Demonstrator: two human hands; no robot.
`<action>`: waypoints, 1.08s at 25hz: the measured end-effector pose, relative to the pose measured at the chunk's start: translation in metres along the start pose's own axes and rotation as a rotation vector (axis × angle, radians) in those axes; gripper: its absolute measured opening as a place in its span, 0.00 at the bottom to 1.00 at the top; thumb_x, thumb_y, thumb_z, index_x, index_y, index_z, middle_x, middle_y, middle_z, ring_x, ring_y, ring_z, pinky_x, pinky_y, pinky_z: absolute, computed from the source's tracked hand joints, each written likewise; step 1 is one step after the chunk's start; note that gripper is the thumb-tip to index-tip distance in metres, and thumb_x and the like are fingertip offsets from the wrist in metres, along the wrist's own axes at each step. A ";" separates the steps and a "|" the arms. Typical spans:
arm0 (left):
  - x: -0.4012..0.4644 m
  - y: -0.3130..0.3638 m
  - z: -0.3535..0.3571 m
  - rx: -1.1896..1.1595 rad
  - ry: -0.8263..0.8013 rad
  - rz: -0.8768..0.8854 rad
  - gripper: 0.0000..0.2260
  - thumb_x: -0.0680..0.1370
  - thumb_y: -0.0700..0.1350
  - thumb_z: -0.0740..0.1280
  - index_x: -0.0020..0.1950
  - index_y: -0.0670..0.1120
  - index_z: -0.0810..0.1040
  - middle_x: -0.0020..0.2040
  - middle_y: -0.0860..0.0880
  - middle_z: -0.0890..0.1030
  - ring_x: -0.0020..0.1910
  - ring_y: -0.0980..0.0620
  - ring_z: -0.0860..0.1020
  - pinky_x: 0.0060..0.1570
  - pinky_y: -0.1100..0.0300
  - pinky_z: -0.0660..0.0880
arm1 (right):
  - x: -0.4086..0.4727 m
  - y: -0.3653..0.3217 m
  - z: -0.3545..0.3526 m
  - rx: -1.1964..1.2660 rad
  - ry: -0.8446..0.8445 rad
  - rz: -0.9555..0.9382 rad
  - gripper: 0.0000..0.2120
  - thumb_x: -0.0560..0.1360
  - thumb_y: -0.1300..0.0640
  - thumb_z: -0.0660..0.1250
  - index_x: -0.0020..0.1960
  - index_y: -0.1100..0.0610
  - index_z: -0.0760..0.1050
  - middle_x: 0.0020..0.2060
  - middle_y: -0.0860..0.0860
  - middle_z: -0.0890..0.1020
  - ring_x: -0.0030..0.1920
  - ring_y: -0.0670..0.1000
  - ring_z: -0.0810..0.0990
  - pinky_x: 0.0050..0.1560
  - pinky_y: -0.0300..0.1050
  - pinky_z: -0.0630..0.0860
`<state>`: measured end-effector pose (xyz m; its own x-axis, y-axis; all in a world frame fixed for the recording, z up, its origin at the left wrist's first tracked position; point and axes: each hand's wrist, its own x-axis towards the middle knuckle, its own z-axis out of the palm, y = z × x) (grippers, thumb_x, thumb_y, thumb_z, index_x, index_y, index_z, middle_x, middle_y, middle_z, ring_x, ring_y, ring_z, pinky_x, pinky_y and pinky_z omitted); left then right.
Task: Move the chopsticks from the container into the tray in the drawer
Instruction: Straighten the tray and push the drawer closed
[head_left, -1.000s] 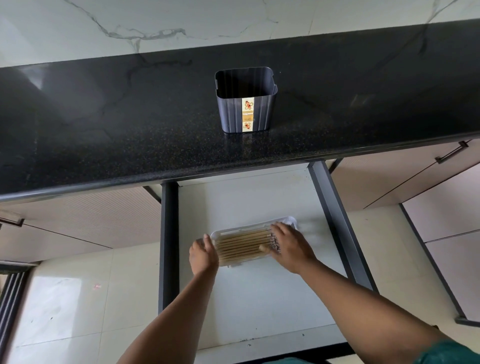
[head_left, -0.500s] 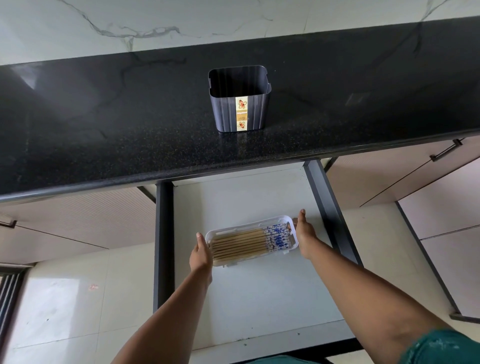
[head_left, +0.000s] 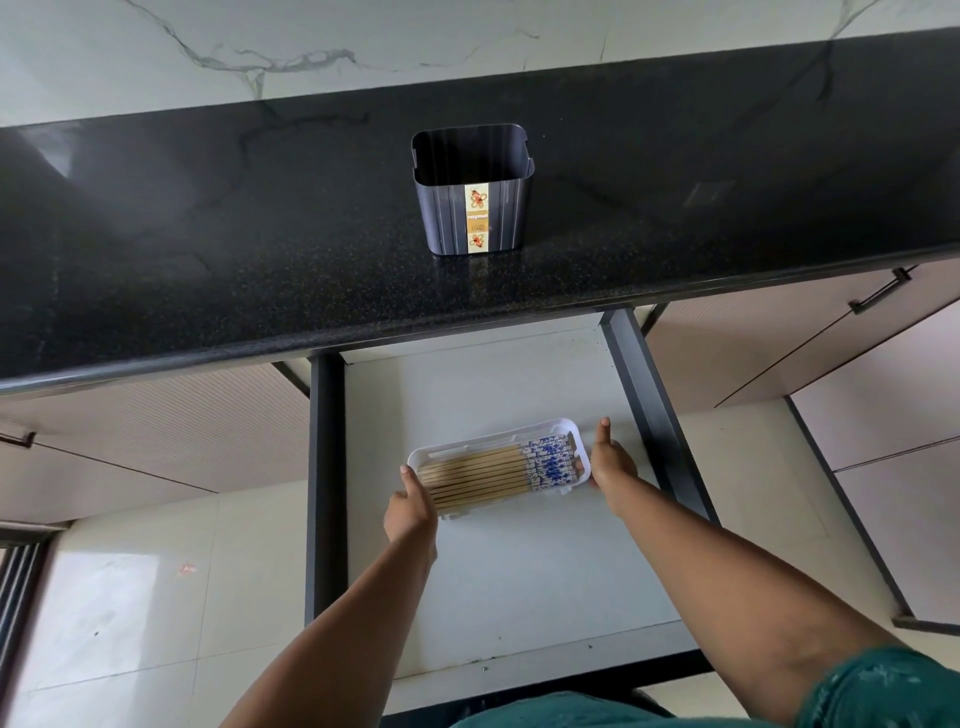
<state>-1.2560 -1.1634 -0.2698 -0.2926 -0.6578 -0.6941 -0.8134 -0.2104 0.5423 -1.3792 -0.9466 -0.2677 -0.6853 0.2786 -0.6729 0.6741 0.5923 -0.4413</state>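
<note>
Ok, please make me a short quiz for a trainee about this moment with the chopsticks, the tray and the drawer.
1. True or false: the dark container on the countertop shows chopsticks inside.
2. Which end of the white tray holds the blue-patterned ends of the chopsticks? A) the person's left B) the person's right
3. Fill in: the left hand and the right hand are at the two short ends of the ____, which sits inside the open drawer.

Key:
1. False; it looks empty.
2. B
3. tray
</note>
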 end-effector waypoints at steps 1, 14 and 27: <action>-0.002 0.001 0.001 -0.019 -0.003 -0.002 0.34 0.77 0.66 0.47 0.58 0.40 0.77 0.55 0.40 0.79 0.52 0.40 0.76 0.54 0.51 0.73 | -0.001 0.002 0.000 0.006 -0.006 -0.004 0.39 0.79 0.35 0.38 0.60 0.62 0.77 0.48 0.57 0.83 0.48 0.58 0.78 0.50 0.50 0.73; 0.005 -0.002 -0.012 -0.070 -0.066 0.015 0.30 0.78 0.65 0.49 0.61 0.42 0.77 0.58 0.41 0.79 0.55 0.42 0.76 0.58 0.50 0.72 | -0.007 0.003 -0.002 -0.107 -0.028 -0.122 0.35 0.80 0.36 0.40 0.66 0.60 0.70 0.60 0.60 0.79 0.58 0.61 0.77 0.53 0.48 0.72; 0.011 -0.003 -0.015 -0.078 -0.099 0.019 0.30 0.79 0.64 0.49 0.63 0.43 0.75 0.59 0.42 0.78 0.58 0.42 0.75 0.60 0.50 0.70 | -0.003 -0.013 -0.002 0.008 -0.062 -0.103 0.34 0.80 0.35 0.40 0.68 0.58 0.67 0.63 0.60 0.75 0.60 0.60 0.75 0.57 0.50 0.70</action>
<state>-1.2492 -1.1808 -0.2717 -0.3590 -0.5884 -0.7245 -0.7666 -0.2569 0.5885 -1.3868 -0.9539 -0.2593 -0.7325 0.1692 -0.6594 0.6036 0.6094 -0.5141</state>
